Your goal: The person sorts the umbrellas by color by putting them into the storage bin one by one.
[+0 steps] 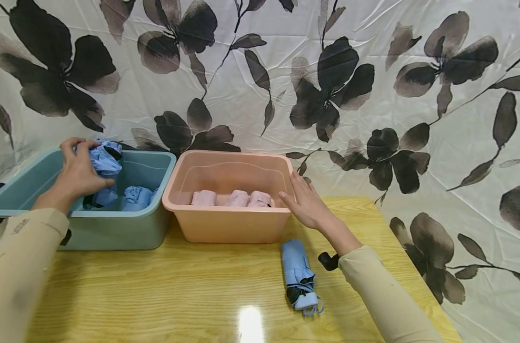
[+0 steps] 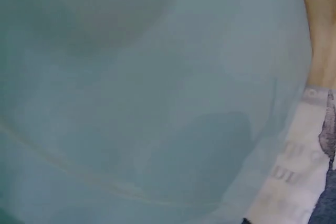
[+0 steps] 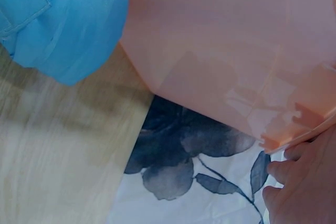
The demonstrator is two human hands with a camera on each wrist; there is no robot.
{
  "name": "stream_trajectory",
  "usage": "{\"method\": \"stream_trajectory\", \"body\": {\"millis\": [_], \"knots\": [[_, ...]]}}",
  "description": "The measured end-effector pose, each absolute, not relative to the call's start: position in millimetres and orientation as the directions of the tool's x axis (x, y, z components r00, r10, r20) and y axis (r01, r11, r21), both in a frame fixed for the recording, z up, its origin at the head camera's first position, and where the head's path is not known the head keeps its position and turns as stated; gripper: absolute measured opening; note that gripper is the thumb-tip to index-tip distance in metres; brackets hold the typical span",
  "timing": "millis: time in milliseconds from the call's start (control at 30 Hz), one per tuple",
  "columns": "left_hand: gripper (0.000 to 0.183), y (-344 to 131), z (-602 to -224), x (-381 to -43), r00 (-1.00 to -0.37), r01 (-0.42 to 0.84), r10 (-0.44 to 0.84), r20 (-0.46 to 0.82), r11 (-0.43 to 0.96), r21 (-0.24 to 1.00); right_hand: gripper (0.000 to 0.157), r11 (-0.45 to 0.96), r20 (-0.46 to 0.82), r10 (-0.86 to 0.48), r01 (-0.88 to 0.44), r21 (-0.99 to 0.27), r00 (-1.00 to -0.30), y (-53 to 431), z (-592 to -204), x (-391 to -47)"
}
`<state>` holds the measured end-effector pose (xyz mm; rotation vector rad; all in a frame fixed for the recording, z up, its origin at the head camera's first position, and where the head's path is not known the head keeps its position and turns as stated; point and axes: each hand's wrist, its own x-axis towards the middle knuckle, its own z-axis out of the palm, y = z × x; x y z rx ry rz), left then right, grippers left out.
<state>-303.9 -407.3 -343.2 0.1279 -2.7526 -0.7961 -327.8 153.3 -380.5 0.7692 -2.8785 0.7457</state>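
Observation:
My left hand [image 1: 73, 174] grips a folded blue umbrella [image 1: 105, 159] over the teal bin [image 1: 114, 231]. Below it, more blue folded umbrellas [image 1: 136, 197] lie inside that bin. The left wrist view shows mostly the teal bin's wall [image 2: 157, 103]; neither hand nor umbrella appears there. My right hand [image 1: 307, 202] rests with extended fingers against the right rim of the peach bin [image 1: 234, 226]. Three rolled pale pink items [image 1: 238, 198] lie in the peach bin, partly hidden by its front wall. In the right wrist view, fingers [image 3: 286, 171] touch the rim.
Another folded blue umbrella [image 1: 297, 274], with a wrist cord, lies on the wooden table [image 1: 178, 295] in front of my right hand. The two bins stand side by side at the table's back. Behind them hangs a floral cloth [image 1: 251, 109].

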Motion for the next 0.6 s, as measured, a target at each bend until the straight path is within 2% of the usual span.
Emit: {"method": "stream_trajectory", "body": {"millis": [233,600], "knots": [[0.102,-415.2,-354.7,-299.8,-0.977,-0.045,-0.146,0.153,0.85,0.525,0.084,0.752,0.18,-0.456,-0.485,-0.446,-0.872,155.0,-384.0,-327.1],[0.094,-423.7,-369.1,-304.4,-0.997,0.037,0.06,-0.048,0.922,0.385,0.082,0.748,0.179,-0.464,-0.492,-0.446,-0.868,154.3,-390.0,-325.9]]}}
